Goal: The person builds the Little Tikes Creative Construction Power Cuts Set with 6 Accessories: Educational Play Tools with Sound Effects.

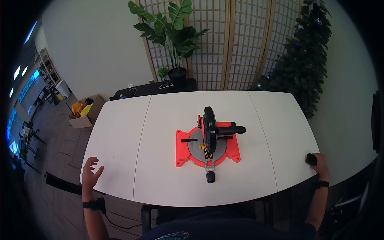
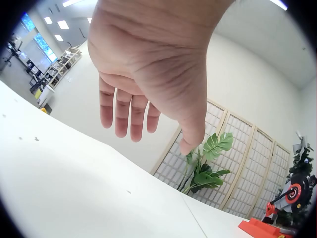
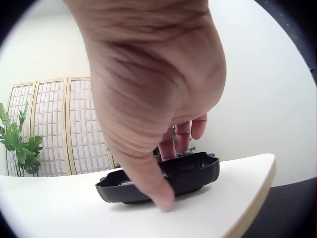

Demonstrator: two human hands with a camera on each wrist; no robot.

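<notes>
At the table's right edge my right hand pinches a small black tray-like part. In the right wrist view the thumb of my right hand lies on the near wall of the black part, with fingers over its far side; it sits on or just above the white surface. My left hand hovers over the left edge, fingers spread and holding nothing; the left wrist view shows this hand with fingers extended. A red and black miter saw stands mid-table, away from both hands.
The white table fills the middle. The saw's front knob points toward me and its black handle points right. Beyond the table are a potted plant, a folding screen, a decorated tree and a cardboard box at left.
</notes>
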